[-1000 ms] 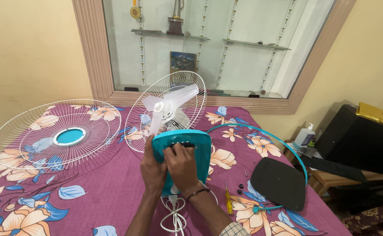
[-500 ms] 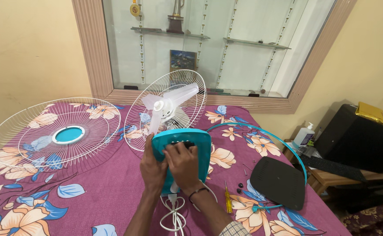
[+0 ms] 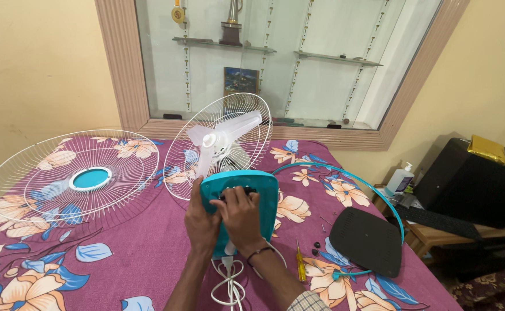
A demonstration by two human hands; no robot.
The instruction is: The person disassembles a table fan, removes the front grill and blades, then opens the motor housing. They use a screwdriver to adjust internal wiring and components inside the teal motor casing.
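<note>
**Two hands grip teal fan base on flowered bedspread**

A coiled white power cord (image 3: 228,283) lies nearest the camera, between the person's forearms, on a magenta floral bedspread (image 3: 120,253). Just above it, the left hand (image 3: 202,222) wraps the left edge of the fan's teal base (image 3: 264,196), thumb up along its side. The right hand (image 3: 241,216) lies over the middle of the base, fingers curled closed against a dark fitting there; whether they pinch anything cannot be told. The base stands tilted, at the centre of the bed. A yellow-handled screwdriver (image 3: 300,266) rests just right of the right wrist, with small dark screws (image 3: 317,247) near it and a black base plate (image 3: 366,240) beyond them. A teal rim ring (image 3: 345,175) curves around the plate. Behind the base stands the rear wire guard (image 3: 252,115) with white blades (image 3: 221,135). The front wire guard (image 3: 51,173), teal at its hub, lies flat to the left. A glass-fronted wall niche (image 3: 275,63) with shelves fills the wall behind.
</note>
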